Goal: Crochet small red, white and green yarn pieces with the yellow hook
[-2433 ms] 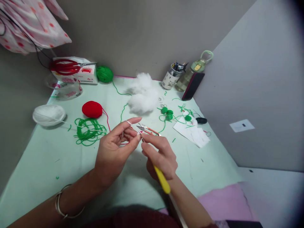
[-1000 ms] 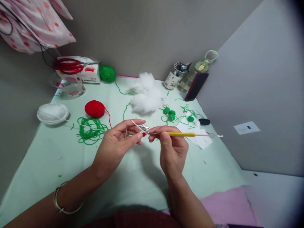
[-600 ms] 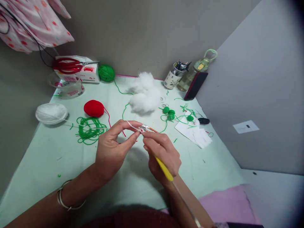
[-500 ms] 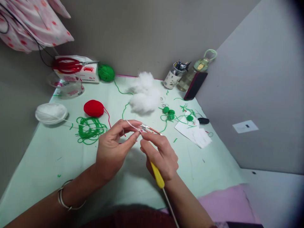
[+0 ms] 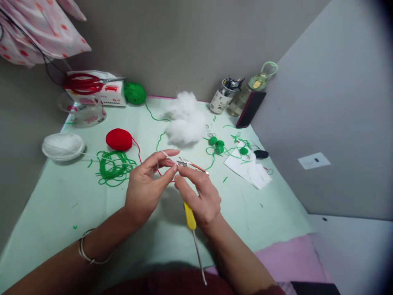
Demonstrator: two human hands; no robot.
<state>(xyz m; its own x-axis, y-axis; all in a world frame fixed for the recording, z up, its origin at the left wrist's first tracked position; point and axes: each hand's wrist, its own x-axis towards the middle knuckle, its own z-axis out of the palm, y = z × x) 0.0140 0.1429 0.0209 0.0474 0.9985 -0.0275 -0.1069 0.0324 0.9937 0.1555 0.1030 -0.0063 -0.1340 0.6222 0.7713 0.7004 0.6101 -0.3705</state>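
Observation:
My left hand [image 5: 145, 190] pinches a small piece of crochet work at its fingertips, with white yarn [image 5: 89, 155] looped over the index finger and running back to the white ball [image 5: 63, 146]. Against the same spot, the fingers of my right hand [image 5: 201, 194] are bent around a yellow-handled crochet hook [image 5: 190, 216], whose metal shaft points down toward my lap. Small scissors [image 5: 196, 166] lie on the table just beyond the fingertips. A red yarn ball [image 5: 119, 139] and a loose green yarn coil [image 5: 114, 169] lie to the left.
White stuffing [image 5: 186, 123] lies at the back centre. Small green crocheted balls [image 5: 219, 146] and paper [image 5: 250, 170] are on the right. A pen cup [image 5: 220, 100], bottle [image 5: 241, 100] and phone [image 5: 251, 110] stand behind. Red-handled scissors [image 5: 82, 84] rest on a box [image 5: 113, 97].
My right hand has shifted slightly left, and the hook's handle and shaft have swung left to hang more upright. My left hand still pinches at the fingertips. The view has shifted slightly.

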